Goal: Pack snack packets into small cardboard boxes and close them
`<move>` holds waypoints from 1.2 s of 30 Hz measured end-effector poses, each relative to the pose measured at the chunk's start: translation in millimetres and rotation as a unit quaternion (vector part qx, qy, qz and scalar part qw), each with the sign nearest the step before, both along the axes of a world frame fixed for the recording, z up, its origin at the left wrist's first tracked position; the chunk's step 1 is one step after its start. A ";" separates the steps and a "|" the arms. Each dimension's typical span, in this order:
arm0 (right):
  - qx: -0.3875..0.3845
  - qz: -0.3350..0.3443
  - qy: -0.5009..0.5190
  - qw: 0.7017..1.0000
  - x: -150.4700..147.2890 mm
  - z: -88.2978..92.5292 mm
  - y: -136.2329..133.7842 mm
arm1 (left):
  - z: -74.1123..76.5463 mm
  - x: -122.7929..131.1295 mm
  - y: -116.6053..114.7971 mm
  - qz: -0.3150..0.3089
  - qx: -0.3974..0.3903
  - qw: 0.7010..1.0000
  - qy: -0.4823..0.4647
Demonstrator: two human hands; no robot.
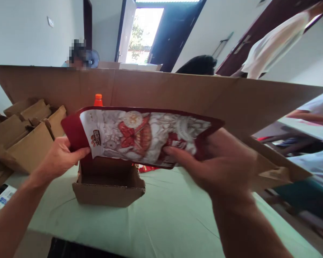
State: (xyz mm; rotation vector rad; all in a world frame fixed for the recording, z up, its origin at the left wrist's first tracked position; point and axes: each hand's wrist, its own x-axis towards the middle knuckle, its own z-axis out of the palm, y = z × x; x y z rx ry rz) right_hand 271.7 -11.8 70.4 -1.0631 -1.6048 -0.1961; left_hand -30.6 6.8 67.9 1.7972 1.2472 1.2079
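A flat red-and-white printed pouch [140,136] is held level above a small open cardboard box [107,186] on the pale green table [161,218]. My left hand [59,157] grips the pouch's left end, thumb on top. On the right end my right hand [218,161] is closed, fingers across its face. The box's inside looks dark; its contents are hidden.
A tall cardboard sheet [177,89] stands across the back of the table, with an orange bottle cap [98,99] before it. Folded cardboard boxes [21,132] are piled at the left. A phone [0,195] lies at the left edge. Other people sit behind and right.
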 end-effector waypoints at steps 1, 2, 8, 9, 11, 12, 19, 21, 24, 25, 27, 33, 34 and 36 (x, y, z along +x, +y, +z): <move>0.011 -0.008 -0.030 0.999 -6.1 1.2 -5.3 | -4.3 3.5 -4.2 0.012 0.009 1.000 0.011; 0.018 -0.010 -0.050 0.999 -11.8 2.1 -9.9 | -8.0 6.0 -8.7 0.029 0.019 0.999 0.020; -0.008 -0.005 0.024 1.000 -29.5 -9.6 -16.9 | -10.0 5.6 -30.2 0.103 0.040 0.991 0.081; -0.030 0.017 0.042 0.999 -31.1 -15.6 -14.6 | -9.7 5.3 -30.9 0.090 0.038 0.992 0.082; -0.075 0.064 0.074 0.992 -34.7 -29.1 -8.0 | -10.5 5.6 -30.0 0.057 0.032 0.994 0.086; -0.095 0.087 0.095 0.987 -36.4 -35.7 -4.1 | -11.5 6.0 -28.7 0.048 0.029 0.994 0.093; -0.215 0.195 0.211 0.933 -37.0 -62.3 12.9 | -17.9 7.5 -20.9 0.030 -0.005 0.985 0.172; -0.277 0.214 0.221 0.910 -32.7 -67.0 12.6 | -20.1 7.9 -19.1 0.025 -0.040 0.981 0.189; -0.344 0.239 0.244 0.875 -23.2 -71.5 10.6 | -21.7 10.0 -15.9 0.025 -0.079 0.977 0.197; -0.346 0.239 0.251 0.872 -19.7 -71.8 9.9 | -21.7 11.4 -14.7 0.023 -0.083 0.977 0.194; -0.335 0.233 0.260 0.875 -13.1 -71.2 8.8 | -22.0 14.6 -12.3 0.019 -0.081 0.980 0.182; -0.378 0.246 0.258 0.855 -7.1 -77.5 7.6 | -29.4 19.8 -7.9 -0.015 -0.120 0.965 0.235; -0.388 0.253 0.254 0.849 -8.7 -80.7 7.7 | -30.9 19.7 -8.0 -0.022 -0.129 0.955 0.266; -0.397 0.262 0.239 0.846 -13.0 -87.5 8.5 | -33.7 19.3 -8.3 -0.028 -0.131 0.924 0.359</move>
